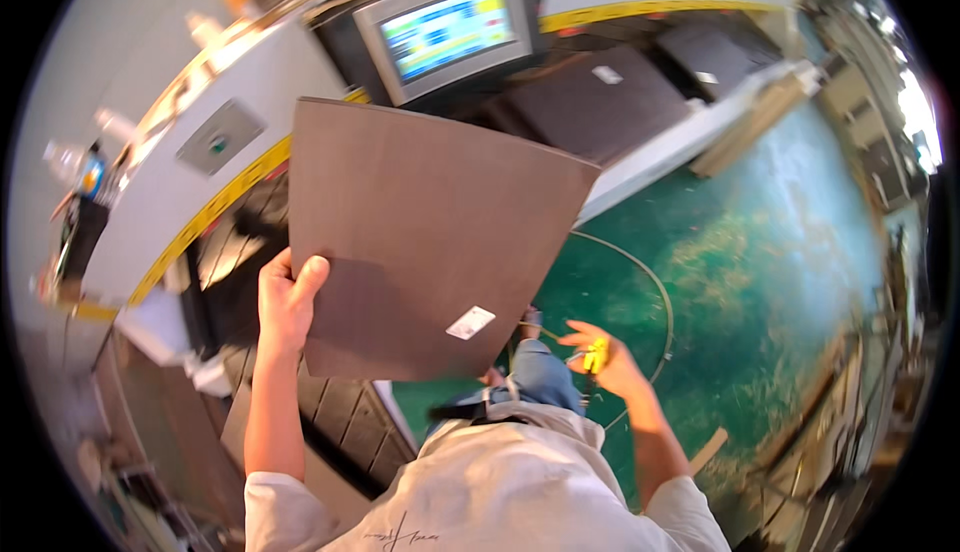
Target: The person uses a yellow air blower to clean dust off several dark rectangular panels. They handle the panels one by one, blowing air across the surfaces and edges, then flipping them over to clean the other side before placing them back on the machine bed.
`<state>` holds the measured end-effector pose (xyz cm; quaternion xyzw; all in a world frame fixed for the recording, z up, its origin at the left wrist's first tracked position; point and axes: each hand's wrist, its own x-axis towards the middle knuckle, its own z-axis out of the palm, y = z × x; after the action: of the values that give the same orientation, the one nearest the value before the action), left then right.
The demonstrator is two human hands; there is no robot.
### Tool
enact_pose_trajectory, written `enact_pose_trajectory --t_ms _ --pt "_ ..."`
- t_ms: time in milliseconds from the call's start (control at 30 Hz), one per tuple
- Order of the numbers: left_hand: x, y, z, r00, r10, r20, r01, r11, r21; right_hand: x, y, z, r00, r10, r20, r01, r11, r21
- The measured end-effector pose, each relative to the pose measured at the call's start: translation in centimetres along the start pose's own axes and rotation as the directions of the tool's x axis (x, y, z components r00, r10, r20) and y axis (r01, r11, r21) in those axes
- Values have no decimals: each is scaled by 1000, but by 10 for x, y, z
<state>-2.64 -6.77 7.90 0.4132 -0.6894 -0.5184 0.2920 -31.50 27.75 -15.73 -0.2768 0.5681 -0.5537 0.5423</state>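
Note:
A dark brown flat panel (430,222) is held up in front of me, tilted, with a small white label (470,322) near its lower edge. My left hand (287,297) grips its lower left edge, thumb on the facing side and fingers behind, out of sight. To the right of the panel and lower, my right hand (612,360) is closed around a small yellow tool that looks like an air blow gun (596,355). A thin pale hose (668,302) curves over the floor near that hand. Part of the tool is hidden by my fingers.
Behind the panel stands a machine with a lit screen (450,34) and a white guard with a yellow strip (215,207). More brown panels (610,102) lie on the conveyor at back right. Wood strips (755,122) lean by the green floor (720,252). A bottle (92,174) stands far left.

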Motion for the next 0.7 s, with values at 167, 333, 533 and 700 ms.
enact_pose_trajectory --t_ms 167,333,533,700 --pt "72 -5 203 964 -105 244 115 993 -25 -11 -21 -101 981 178 -77 -131 901 412" --pt "152 -13 353 973 -29 231 -6 989 148 -7 -59 -179 877 274 -394 -114 916 385" --pt "188 -106 380 987 6 159 -80 882 464 77 -63 -227 868 262 -422 -2 851 524" --pt "146 -155 400 992 80 -99 -7 812 584 161 -82 -267 871 310 -382 -32 811 584"
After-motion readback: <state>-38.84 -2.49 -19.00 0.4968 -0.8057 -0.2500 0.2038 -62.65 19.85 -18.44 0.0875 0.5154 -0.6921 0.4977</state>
